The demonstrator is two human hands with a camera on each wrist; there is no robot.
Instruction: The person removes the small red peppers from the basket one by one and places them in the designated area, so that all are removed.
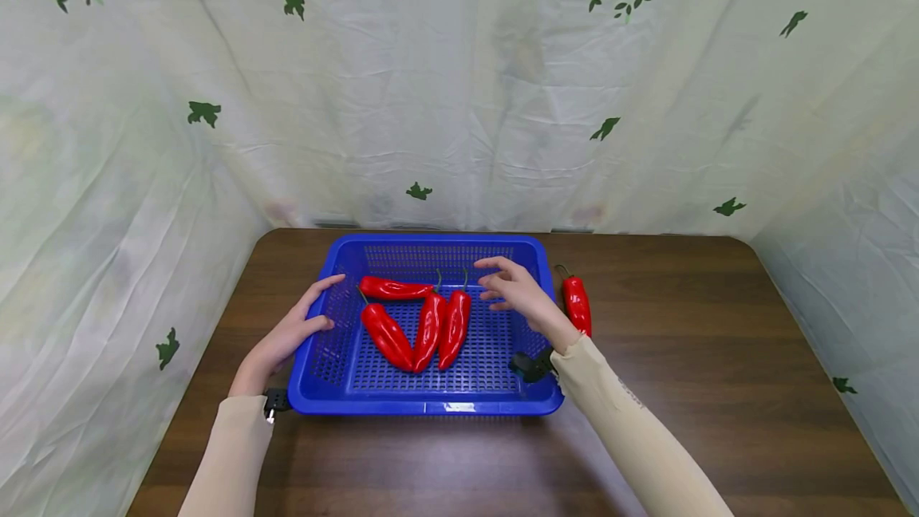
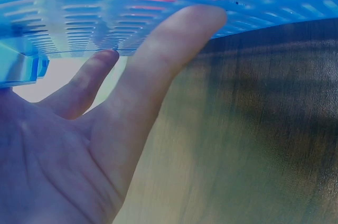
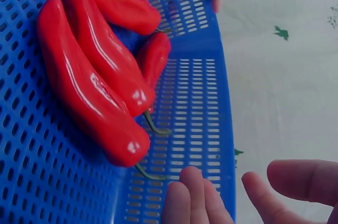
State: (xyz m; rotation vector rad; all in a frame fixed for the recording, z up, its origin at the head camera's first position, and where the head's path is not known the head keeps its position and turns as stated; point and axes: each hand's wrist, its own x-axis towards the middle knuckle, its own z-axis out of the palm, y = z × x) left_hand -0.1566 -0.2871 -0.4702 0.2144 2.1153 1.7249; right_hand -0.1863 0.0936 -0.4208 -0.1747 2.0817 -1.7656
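Blue plastic mesh basket (image 1: pixel 373 408): located on the table (image 1: pixel 718 357), with four red chili peppers (image 1: pixel 455 327) on its perforated floor. One separate pepper (image 1: pixel 577 305) lies on the table just beyond the basket's right wall. Left hand (image 1: pixel 290 329): at the left rim, thumb and forefinger extended and spread; whether it bears weight cannot be told. Right hand (image 1: pixel 524 294): above the basket's right part, fingers loosely spread, nothing held. Progress, by judgement: if loading, four peppers are placed and one remains; the pictures do not establish the direction of transfer.
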